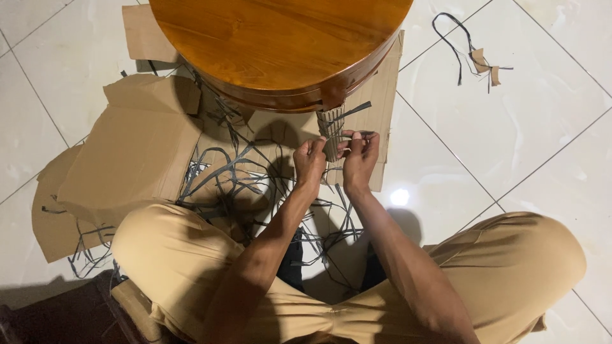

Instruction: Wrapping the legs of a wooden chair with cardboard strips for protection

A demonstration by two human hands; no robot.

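Head view, looking down on a seated person in tan trousers [510, 267] on a pale tiled floor [542, 127]. Left hand [310, 162] and right hand [361, 156] meet just below the edge of a round, glossy brown wooden table top [280, 38]. Between them stands a small corrugated cardboard wrap [331, 130], upright around what appears to be the table's leg, its upper end touching the underside of the rim. The left grip is clenched on the wrap's lower left side; the right grip pinches a narrow dark grey plastic strap [354, 109] against the wrap, the strap's free end slanting up to the right. Whether the strap passes fully around the wrap cannot be told. Beneath the hands, flattened brown cardboard sheets [134, 153] cover the floor, reaching left of the person's knee and under the table. A tangle of cut grey strap pieces [236, 178] lies across the cardboard between the knees and the table. Well apart, at upper right, a loose black strap loop with small cardboard scraps [475, 57] lies on bare tile.
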